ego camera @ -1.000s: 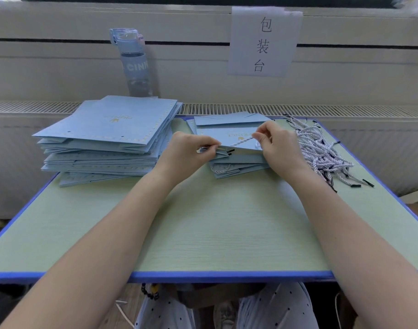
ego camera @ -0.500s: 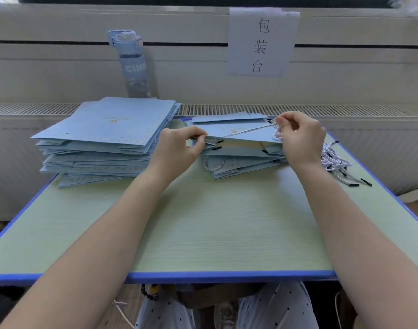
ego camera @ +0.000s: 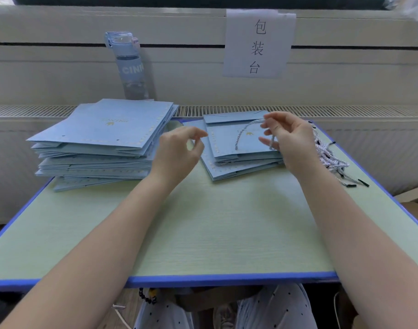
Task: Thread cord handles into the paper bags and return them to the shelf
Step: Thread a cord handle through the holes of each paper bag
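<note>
Left hand (ego camera: pixel 179 151) is off the bag now: half a second ago it pinched the near-left edge of the top bag (ego camera: pixel 227 144); it hovers just left of it, fingers loosely curled, thumb near forefinger, nothing seen in it

Right hand (ego camera: pixel 290 138) is higher and a little farther back than before, fingers closed on the cord (ego camera: pixel 241 134). One part is pinched at the fingertips, another hangs from the lower fingers. The cord was drawn taut across the bag; it now sags in a slack curve down onto the bag's face

Top bag lies flat on the short stack, centre-right of the worktop (ego camera: pixel 203 222). Tall stack of bags (ego camera: pixel 101 129) sits far left; loose cords (ego camera: pixel 326 155) lie right, just beyond the right hand

Reading: pull-through of one cord end looks finished, so the bag no longer needs holding. The hole is hidden, so this is unconfirmed. Likely next is the free end into the second hole
</note>
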Action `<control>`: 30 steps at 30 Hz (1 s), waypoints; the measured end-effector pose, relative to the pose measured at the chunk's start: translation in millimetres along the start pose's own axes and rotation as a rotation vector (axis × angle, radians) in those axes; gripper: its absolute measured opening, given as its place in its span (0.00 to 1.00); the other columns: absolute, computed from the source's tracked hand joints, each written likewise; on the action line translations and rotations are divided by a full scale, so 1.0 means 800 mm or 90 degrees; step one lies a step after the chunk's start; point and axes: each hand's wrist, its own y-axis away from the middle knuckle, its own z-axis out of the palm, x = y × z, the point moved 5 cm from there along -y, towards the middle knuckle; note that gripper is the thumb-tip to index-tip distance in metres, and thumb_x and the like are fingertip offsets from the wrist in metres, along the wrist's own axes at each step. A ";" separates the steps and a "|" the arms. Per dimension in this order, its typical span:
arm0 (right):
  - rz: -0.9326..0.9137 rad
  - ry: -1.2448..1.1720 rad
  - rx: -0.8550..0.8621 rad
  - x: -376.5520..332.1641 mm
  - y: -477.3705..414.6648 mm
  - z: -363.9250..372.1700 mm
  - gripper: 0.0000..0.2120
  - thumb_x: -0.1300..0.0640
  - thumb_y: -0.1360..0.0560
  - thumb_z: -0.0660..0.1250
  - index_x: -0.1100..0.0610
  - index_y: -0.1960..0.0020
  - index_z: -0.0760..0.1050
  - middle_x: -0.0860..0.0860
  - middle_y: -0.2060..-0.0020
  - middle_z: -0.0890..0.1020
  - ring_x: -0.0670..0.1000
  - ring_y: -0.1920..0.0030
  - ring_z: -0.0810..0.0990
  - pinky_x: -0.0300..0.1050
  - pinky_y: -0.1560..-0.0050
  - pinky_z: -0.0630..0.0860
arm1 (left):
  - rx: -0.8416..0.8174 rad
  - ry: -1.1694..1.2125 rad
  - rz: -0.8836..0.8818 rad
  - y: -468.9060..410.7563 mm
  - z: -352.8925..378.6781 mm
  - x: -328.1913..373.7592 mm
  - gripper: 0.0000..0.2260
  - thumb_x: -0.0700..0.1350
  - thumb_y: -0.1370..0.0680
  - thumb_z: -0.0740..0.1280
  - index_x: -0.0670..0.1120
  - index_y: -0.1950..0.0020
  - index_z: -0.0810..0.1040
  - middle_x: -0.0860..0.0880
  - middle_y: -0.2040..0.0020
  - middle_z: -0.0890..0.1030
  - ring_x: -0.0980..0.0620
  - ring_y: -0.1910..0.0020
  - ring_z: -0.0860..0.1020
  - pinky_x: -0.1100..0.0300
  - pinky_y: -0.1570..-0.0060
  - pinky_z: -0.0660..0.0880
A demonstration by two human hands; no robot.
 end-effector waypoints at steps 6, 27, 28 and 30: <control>-0.089 -0.084 -0.243 -0.018 0.031 0.056 0.05 0.57 0.28 0.68 0.49 0.58 0.81 0.48 0.62 0.83 0.48 0.60 0.79 0.53 0.46 0.78 | -0.135 0.003 -0.019 0.011 0.037 0.004 0.23 0.48 0.23 0.68 0.44 0.30 0.70 0.47 0.39 0.79 0.50 0.39 0.74 0.58 0.39 0.67; 0.069 -0.074 -0.024 -0.007 0.000 -0.002 0.09 0.66 0.23 0.63 0.55 0.54 0.80 0.47 0.66 0.81 0.44 0.68 0.76 0.37 0.58 0.77 | 0.056 0.199 -0.305 0.001 0.012 -0.043 0.12 0.43 0.18 0.58 0.49 0.59 0.76 0.57 0.68 0.79 0.54 0.61 0.77 0.58 0.52 0.72; 0.086 -0.083 0.023 -0.003 -0.004 -0.014 0.09 0.66 0.23 0.62 0.55 0.54 0.79 0.48 0.66 0.80 0.44 0.69 0.75 0.36 0.58 0.77 | 0.058 0.191 -0.309 0.001 0.011 -0.043 0.11 0.43 0.18 0.58 0.48 0.58 0.77 0.57 0.68 0.79 0.55 0.61 0.77 0.59 0.52 0.72; 0.103 -0.099 0.099 0.006 -0.011 -0.035 0.09 0.66 0.22 0.62 0.56 0.55 0.79 0.48 0.66 0.80 0.43 0.70 0.75 0.36 0.58 0.76 | 0.060 0.178 -0.318 0.002 0.010 -0.042 0.10 0.43 0.19 0.59 0.47 0.56 0.78 0.58 0.67 0.79 0.57 0.61 0.76 0.61 0.53 0.71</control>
